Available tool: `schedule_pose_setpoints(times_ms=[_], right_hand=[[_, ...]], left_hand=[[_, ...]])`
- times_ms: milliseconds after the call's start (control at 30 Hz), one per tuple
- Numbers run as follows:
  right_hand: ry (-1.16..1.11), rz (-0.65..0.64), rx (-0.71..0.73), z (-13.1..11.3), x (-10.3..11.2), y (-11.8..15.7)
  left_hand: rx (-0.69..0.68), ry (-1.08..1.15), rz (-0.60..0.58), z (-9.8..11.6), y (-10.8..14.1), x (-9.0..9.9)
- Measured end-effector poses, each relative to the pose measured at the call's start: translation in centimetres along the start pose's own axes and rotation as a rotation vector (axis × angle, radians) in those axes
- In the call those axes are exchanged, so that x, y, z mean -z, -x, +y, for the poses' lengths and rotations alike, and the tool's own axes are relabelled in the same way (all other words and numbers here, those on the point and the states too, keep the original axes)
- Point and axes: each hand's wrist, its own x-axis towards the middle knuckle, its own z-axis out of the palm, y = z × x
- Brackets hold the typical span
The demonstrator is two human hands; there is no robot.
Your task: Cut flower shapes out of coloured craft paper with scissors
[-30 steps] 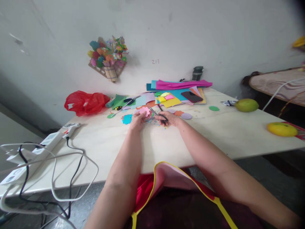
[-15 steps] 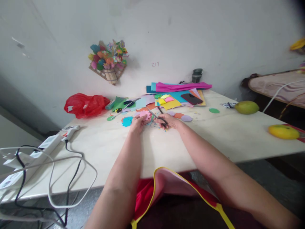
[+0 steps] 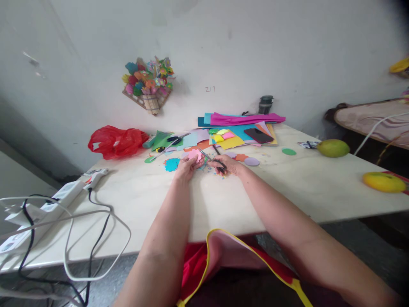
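Observation:
My left hand (image 3: 188, 167) pinches a pink scalloped paper piece (image 3: 194, 155) above the middle of the table. Just to its right, my right hand (image 3: 227, 164) is closed round the dark handles of a pair of scissors (image 3: 218, 163), whose blades point up and left towards the pink paper. A blue scalloped paper piece (image 3: 171, 164) lies left of my left hand. Beyond my right hand are an orange paper piece (image 3: 240, 157) and a pale purple one (image 3: 252, 161). Small paper scraps are scattered beneath and between my hands.
Coloured sheets (image 3: 234, 141), a phone (image 3: 258, 135) and a second pair of scissors (image 3: 166, 149) lie at the back. A red plastic bag (image 3: 117, 143) and a power strip (image 3: 60, 196) with cables are left. Two mangoes (image 3: 333, 148) sit right on the table (image 3: 223, 209).
The camera view has shifted slightly, so the scene appears a little lower. Both hands keep their holds on the pink paper and the scissors, with hardly any movement.

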Motion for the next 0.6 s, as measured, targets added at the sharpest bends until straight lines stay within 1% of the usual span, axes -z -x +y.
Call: schedule_pose_setpoints(times_ms=[133, 233, 433, 600], right_hand=[[-0.011, -0.013, 0.03, 0.2, 0.1, -0.3], [-0.017, -0.025, 0.026, 0.2, 0.1, -0.4], [-0.035, -0.026, -0.002, -0.4, -0.1, -0.1], [-0.022, -0.012, 0.002, -0.9, -0.4, 0.2]], left_hand=[[0.006, -0.028, -0.006, -0.1, -0.1, 0.0], [0.006, -0.021, -0.016, -0.2, -0.3, 0.1], [-0.018, 0.0, 0.0, -0.2, -0.3, -0.2], [-0.016, 0.006, 0.006, -0.3, -0.2, -0.6]])
